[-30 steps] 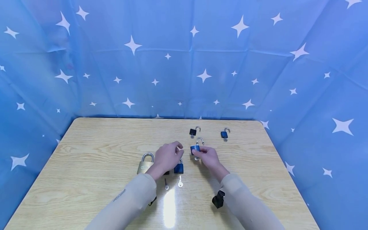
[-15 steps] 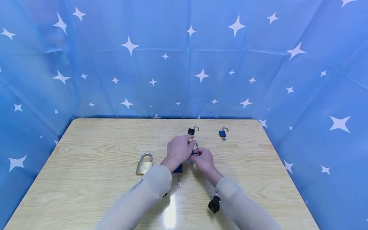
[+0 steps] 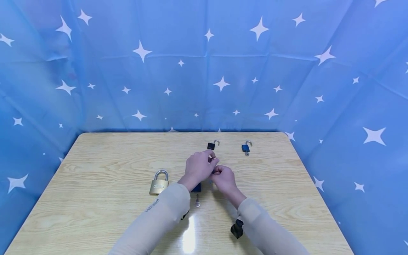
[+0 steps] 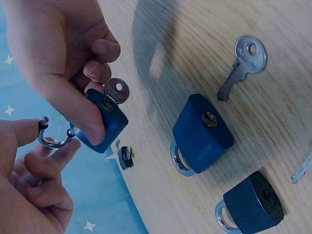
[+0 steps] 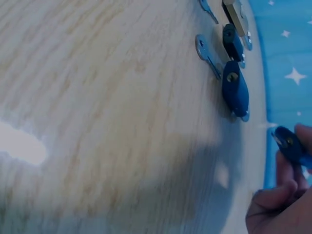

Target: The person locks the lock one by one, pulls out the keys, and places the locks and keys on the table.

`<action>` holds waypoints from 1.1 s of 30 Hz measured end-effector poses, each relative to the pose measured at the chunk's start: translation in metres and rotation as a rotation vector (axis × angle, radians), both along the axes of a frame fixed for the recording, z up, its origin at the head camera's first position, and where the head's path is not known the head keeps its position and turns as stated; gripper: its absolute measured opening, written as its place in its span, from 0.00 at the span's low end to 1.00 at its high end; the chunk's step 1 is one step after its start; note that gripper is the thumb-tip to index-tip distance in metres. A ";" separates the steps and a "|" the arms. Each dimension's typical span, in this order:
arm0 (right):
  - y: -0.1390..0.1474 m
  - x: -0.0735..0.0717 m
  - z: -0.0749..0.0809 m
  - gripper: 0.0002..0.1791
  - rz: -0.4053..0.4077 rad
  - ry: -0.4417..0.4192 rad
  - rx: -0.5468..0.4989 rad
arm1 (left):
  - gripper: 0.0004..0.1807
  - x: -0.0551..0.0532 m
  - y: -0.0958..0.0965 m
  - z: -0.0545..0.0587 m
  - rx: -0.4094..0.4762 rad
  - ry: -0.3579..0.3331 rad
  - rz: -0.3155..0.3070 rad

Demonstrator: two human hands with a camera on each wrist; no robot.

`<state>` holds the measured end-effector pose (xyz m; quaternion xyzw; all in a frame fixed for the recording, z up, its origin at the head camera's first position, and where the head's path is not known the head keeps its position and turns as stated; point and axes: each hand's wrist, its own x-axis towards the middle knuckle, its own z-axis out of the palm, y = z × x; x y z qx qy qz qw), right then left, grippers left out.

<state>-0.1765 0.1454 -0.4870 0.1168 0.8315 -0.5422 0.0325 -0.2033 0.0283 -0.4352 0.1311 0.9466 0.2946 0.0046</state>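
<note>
My right hand [image 3: 224, 180] grips the body of a small blue padlock [image 4: 117, 127] between thumb and fingers, above the table. A key [image 4: 117, 90] sits in its keyhole, and its shackle [image 4: 53, 144] stands sprung out of the body. My left hand [image 3: 198, 165] pinches that shackle between its fingertips, seen best in the left wrist view. Below the hands, a second blue padlock [image 4: 202, 139] stands upright with its shackle closed, beside a black padlock [image 4: 251, 202]. A loose key [image 4: 251, 56] lies in front of the blue one. In the head view, the hands cover most of the held padlock.
A large brass padlock [image 3: 158, 186] stands left of my left hand. Toward the back lie an opened black padlock [image 3: 211, 146] and, further right, an opened blue padlock [image 3: 245, 148] with a key in it. A star-patterned blue curtain [image 3: 188, 71] hangs behind the wooden table [image 3: 105, 159].
My left hand has come rightward from above the standing padlocks to the shackle of the padlock in my right hand. The right hand keeps its hold, almost in place.
</note>
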 end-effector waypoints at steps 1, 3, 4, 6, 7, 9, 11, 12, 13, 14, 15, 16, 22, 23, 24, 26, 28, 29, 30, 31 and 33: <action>0.001 0.000 0.000 0.06 0.012 -0.008 -0.001 | 0.11 0.000 -0.001 -0.001 0.021 -0.011 -0.010; 0.002 0.000 0.001 0.06 0.046 -0.018 0.001 | 0.11 -0.001 -0.004 -0.002 0.062 -0.033 -0.028; 0.002 0.000 0.001 0.05 0.065 -0.020 0.003 | 0.11 -0.001 -0.006 -0.003 0.085 -0.045 -0.040; 0.004 0.000 0.002 0.06 0.097 -0.025 0.000 | 0.12 -0.002 -0.010 -0.005 0.134 -0.070 -0.056; 0.004 0.000 0.002 0.07 0.109 -0.028 -0.010 | 0.12 -0.003 -0.012 -0.006 0.153 -0.081 -0.060; 0.005 0.000 0.003 0.09 0.126 -0.028 -0.018 | 0.12 -0.004 -0.017 -0.008 0.203 -0.109 -0.063; 0.006 0.000 0.004 0.09 0.127 -0.037 -0.021 | 0.11 -0.006 -0.022 -0.011 0.240 -0.129 -0.051; 0.007 0.000 0.004 0.09 0.131 -0.040 -0.019 | 0.11 -0.006 -0.024 -0.012 0.248 -0.137 -0.044; 0.007 0.000 0.004 0.09 0.132 -0.045 -0.022 | 0.10 -0.007 -0.026 -0.012 0.253 -0.139 -0.037; 0.008 0.000 0.005 0.08 0.137 -0.049 -0.020 | 0.09 -0.008 -0.028 -0.013 0.254 -0.141 -0.029; 0.008 0.000 0.005 0.08 0.143 -0.057 -0.022 | 0.08 -0.008 -0.030 -0.014 0.248 -0.139 -0.021; 0.008 0.000 0.005 0.08 0.151 -0.057 -0.016 | 0.07 -0.008 -0.031 -0.015 0.238 -0.134 -0.014; 0.007 0.002 0.006 0.09 0.189 -0.060 0.024 | 0.06 -0.010 -0.036 -0.016 0.190 -0.110 0.006; 0.006 0.002 0.006 0.09 0.188 -0.060 0.030 | 0.06 -0.010 -0.036 -0.016 0.184 -0.104 0.003; 0.006 0.002 0.006 0.09 0.187 -0.058 0.035 | 0.06 -0.010 -0.036 -0.016 0.175 -0.099 -0.001; 0.004 0.003 0.005 0.10 0.182 -0.051 0.039 | 0.06 -0.009 -0.036 -0.014 0.161 -0.088 -0.009; 0.003 0.003 0.004 0.10 0.176 -0.040 0.035 | 0.06 -0.009 -0.035 -0.013 0.143 -0.075 -0.017; 0.002 0.003 0.003 0.11 0.170 -0.036 0.029 | 0.06 -0.009 -0.035 -0.013 0.137 -0.067 -0.023; 0.001 0.003 0.003 0.11 0.163 -0.033 0.023 | 0.06 -0.009 -0.035 -0.012 0.131 -0.056 -0.032; 0.000 0.003 0.003 0.11 0.155 -0.029 0.020 | 0.06 -0.010 -0.035 -0.012 0.126 -0.045 -0.042; -0.001 0.003 0.003 0.10 0.136 -0.025 0.015 | 0.06 -0.011 -0.034 -0.012 0.112 -0.029 -0.065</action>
